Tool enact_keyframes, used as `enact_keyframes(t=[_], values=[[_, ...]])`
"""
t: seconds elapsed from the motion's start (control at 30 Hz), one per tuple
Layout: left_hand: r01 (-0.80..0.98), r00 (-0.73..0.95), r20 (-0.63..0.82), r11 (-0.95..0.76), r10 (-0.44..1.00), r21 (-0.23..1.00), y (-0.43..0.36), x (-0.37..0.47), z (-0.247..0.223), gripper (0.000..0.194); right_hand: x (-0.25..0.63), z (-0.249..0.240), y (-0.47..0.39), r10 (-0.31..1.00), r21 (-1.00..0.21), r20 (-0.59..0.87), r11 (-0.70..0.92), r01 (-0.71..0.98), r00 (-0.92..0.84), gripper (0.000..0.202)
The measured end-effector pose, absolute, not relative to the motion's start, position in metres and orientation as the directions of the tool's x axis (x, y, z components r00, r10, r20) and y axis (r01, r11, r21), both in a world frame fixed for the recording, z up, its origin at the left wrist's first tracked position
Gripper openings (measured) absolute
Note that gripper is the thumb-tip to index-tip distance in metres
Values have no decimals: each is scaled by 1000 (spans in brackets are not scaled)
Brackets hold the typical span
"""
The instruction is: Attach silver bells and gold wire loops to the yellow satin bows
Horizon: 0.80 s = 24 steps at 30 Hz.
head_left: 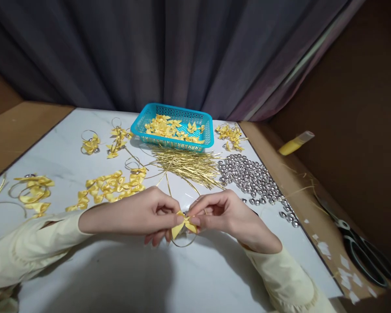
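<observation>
Between my two hands is a yellow ribbon bow (179, 229) with a thin gold wire looped below it. My left hand (150, 215) pinches the bow's left side between thumb and fingers. On its right side, my right hand (220, 213) grips the bow in the same way, thumb in front. Two gold wire ends rise above the fingers toward a pile of gold wire ties (189, 165). Part of the bow's middle is covered by my fingertips. Near my left forearm lies a row of yellow bows (109, 184).
A blue basket (210, 137) holding yellow bows stands at the back. Small silver bells or beads (247, 176) lie to the right. Bows with wire loops (35, 193) sit at left. Scissors (358, 248), paper scraps and a yellow tube (295, 144) are on the right-hand edge.
</observation>
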<state>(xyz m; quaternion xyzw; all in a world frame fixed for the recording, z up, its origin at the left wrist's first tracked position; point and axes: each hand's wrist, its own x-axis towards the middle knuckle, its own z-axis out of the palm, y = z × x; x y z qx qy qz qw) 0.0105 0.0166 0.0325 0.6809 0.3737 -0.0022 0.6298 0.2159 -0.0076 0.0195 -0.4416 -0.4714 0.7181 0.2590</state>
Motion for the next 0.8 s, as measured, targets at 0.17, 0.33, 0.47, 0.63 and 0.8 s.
enact_keyframes(t=[0.17, 0.33, 0.47, 0.63, 0.8], values=[[487, 730, -522, 200, 441, 850, 20, 11, 32, 29, 216, 20, -7, 800, -918, -377, -390, 73, -467, 20], [459, 756, -527, 258, 389, 850, 22, 11, 29, 24, 217, 20, -8, 794, -913, -382, -403, 61, -472, 15], [416, 795, -483, 249, 367, 875, 29, 5, 35, 29, 219, 20, -7, 788, -908, -387, -417, 47, -479, 14], [491, 838, -343, -310, 425, 814, 30, -6, 53, 21, 222, 21, -5, 824, -918, -357, -395, 3, -440, 18], [491, 804, -82, -580, 589, 649, 18, -5, 45, 20, 224, 21, -5, 839, -930, -326, -367, -12, -435, 16]])
